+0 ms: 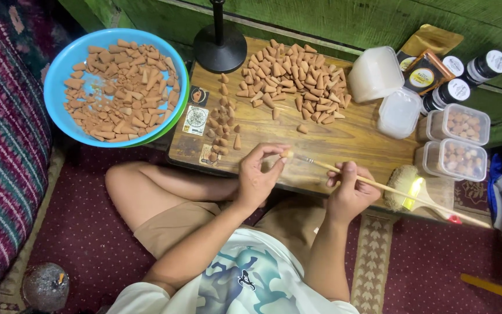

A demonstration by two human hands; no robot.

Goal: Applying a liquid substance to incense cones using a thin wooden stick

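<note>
My left hand point(258, 174) pinches a small brown clay cone point(286, 154) between thumb and fingertips, just above the near edge of the low wooden table point(344, 139). My right hand point(351, 189) grips a long thin paintbrush point(402, 193) whose bristle tip touches the cone. A large pile of cones point(294, 78) lies at the back of the table. A short row of standing cones point(223, 125) runs down its left part.
A blue bowl point(65, 70) of cones sits at left. A black lamp base point(220, 46), white plastic tubs point(376, 74), two lidded boxes of cones point(457, 142), dark jars point(454, 87) and a flat wide brush point(405, 186) crowd the right. Red carpet underneath.
</note>
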